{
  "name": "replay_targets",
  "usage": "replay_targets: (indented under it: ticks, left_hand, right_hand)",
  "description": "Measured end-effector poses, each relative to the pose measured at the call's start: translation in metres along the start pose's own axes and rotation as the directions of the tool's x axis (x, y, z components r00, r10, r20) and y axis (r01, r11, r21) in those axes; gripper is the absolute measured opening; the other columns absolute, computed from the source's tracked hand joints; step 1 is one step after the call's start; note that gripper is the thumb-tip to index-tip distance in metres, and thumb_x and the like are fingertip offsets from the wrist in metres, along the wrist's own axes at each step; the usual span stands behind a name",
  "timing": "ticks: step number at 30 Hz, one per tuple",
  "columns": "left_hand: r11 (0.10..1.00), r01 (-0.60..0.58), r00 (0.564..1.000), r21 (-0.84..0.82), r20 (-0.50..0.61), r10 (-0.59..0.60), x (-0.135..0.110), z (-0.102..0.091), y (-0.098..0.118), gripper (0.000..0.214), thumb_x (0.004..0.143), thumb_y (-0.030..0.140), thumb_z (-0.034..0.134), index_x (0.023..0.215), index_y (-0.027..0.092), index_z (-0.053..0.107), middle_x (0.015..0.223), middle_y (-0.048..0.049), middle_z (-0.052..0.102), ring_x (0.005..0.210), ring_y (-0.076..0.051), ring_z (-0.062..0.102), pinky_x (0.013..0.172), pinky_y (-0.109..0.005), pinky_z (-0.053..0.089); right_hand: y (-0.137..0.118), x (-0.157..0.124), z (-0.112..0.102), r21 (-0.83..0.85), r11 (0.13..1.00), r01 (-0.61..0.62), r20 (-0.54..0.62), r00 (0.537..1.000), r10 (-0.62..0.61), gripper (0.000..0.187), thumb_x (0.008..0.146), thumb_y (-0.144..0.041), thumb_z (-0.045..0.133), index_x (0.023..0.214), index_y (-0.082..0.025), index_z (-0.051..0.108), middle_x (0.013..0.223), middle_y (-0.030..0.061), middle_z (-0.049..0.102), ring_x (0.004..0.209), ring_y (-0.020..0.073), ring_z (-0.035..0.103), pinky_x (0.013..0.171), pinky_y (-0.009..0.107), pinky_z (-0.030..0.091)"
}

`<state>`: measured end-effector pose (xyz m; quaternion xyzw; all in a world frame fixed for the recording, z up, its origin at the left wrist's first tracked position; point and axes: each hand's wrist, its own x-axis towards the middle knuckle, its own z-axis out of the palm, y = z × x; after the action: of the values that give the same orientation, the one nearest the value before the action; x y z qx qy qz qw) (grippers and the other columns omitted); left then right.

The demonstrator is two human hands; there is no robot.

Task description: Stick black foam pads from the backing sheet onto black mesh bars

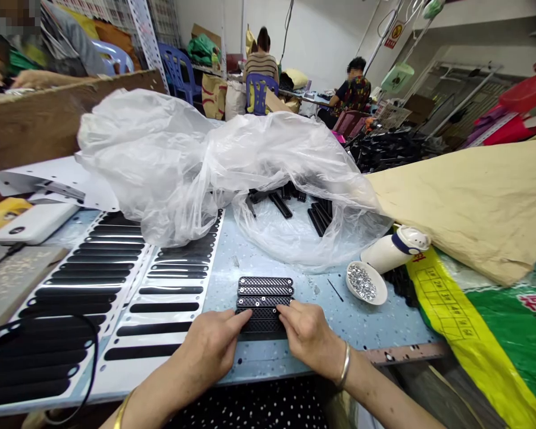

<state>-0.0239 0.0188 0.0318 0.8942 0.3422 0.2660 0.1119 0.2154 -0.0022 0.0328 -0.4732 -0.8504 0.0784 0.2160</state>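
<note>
Several black bars with a mesh-patterned face (pixel 265 286) lie side by side in a row on the blue table in front of me. Small silver round pieces are set in some of them. My left hand (pixel 214 341) grips the left ends of the nearer bars, its thumb and index finger on top and the other fingers curled. At the right ends, my right hand (pixel 307 330) has its fingers pinched against the same bars; whether a small piece is between its fingertips I cannot tell. A white bowl (pixel 379 296) of small silver pieces stands to the right.
Sheets of black adhesive strips (pixel 131 357) cover the left of the table. Behind the bars, a large clear plastic bag (pixel 268 149) holds more black bars (pixel 280 205). A white bottle (pixel 386 253) lies beside the bowl. A power bank (pixel 36 221) with a cable sits far left. Other people sit farther back.
</note>
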Motion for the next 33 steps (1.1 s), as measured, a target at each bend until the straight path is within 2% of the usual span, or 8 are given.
replay_targets:
  ticks: [2, 5, 11, 18, 27, 33]
  left_hand:
    - [0.996, -0.060, 0.998, 0.067, 0.021, 0.059, -0.002, 0.002, 0.002, 0.043, 0.080, 0.001, 0.036, 0.116, 0.010, 0.057, 0.064, -0.0041, 0.066, 0.049, -0.020, 0.063, 0.045, -0.030, 0.048]
    - [0.989, -0.082, 0.996, 0.122, 0.054, 0.075, -0.004, 0.005, 0.004, 0.049, 0.073, -0.001, 0.037, 0.118, 0.009, 0.055, 0.064, -0.0046, 0.066, 0.048, -0.022, 0.063, 0.044, -0.032, 0.049]
    - [0.996, -0.028, 0.999, 0.081, 0.033, 0.025, -0.009, 0.013, 0.000, 0.048, 0.078, 0.000, 0.036, 0.121, 0.013, 0.050, 0.070, -0.0044, 0.068, 0.053, -0.021, 0.065, 0.049, -0.032, 0.050]
    - [1.000, -0.023, 1.000, 0.020, 0.017, 0.023, -0.012, 0.013, -0.002, 0.045, 0.083, -0.001, 0.035, 0.123, 0.014, 0.048, 0.073, -0.0042, 0.068, 0.056, -0.021, 0.065, 0.051, -0.032, 0.051]
    - [1.000, 0.017, 1.000, 0.018, -0.006, -0.017, -0.026, 0.015, -0.013, 0.047, 0.086, 0.000, 0.035, 0.127, 0.018, 0.048, 0.068, 0.0000, 0.061, 0.054, -0.018, 0.058, 0.051, -0.030, 0.044]
    - [0.999, 0.033, 0.999, 0.039, 0.008, -0.033, -0.034, 0.015, -0.015, 0.046, 0.089, 0.003, 0.034, 0.131, 0.018, 0.046, 0.070, -0.0012, 0.063, 0.055, -0.019, 0.059, 0.051, -0.031, 0.044]
  right_hand:
    - [-0.001, -0.002, 0.001, -0.041, 0.999, 0.032, 0.018, 0.999, -0.031, 0.027, 0.092, -0.005, 0.042, 0.102, -0.010, 0.067, 0.071, 0.0061, 0.062, 0.061, 0.0168, 0.055, 0.057, 0.029, 0.039]
    - [-0.002, -0.004, 0.000, -0.128, 0.987, 0.099, 0.100, 0.991, -0.086, 0.032, 0.086, -0.001, 0.044, 0.110, -0.008, 0.065, 0.071, 0.0059, 0.062, 0.061, 0.0176, 0.054, 0.056, 0.031, 0.038]
    - [0.000, -0.020, -0.009, -0.233, 0.956, 0.178, 0.205, 0.970, -0.131, 0.049, 0.075, 0.002, 0.046, 0.122, -0.003, 0.060, 0.076, 0.0088, 0.062, 0.065, 0.0212, 0.053, 0.057, 0.035, 0.038]
    - [0.012, -0.041, -0.013, -0.326, 0.935, 0.141, 0.178, 0.980, -0.085, 0.049, 0.079, 0.004, 0.040, 0.122, -0.005, 0.060, 0.073, 0.0078, 0.062, 0.063, 0.0216, 0.053, 0.057, 0.036, 0.037]
    - [0.016, -0.041, -0.009, -0.331, 0.937, 0.112, 0.104, 0.991, -0.082, 0.051, 0.078, 0.005, 0.037, 0.120, -0.007, 0.063, 0.069, 0.0070, 0.060, 0.060, 0.0197, 0.051, 0.055, 0.034, 0.037]
    - [0.013, -0.049, -0.005, -0.299, 0.947, 0.114, 0.105, 0.991, -0.086, 0.053, 0.079, 0.004, 0.034, 0.128, 0.000, 0.054, 0.070, 0.0088, 0.061, 0.062, 0.0221, 0.053, 0.056, 0.037, 0.041]
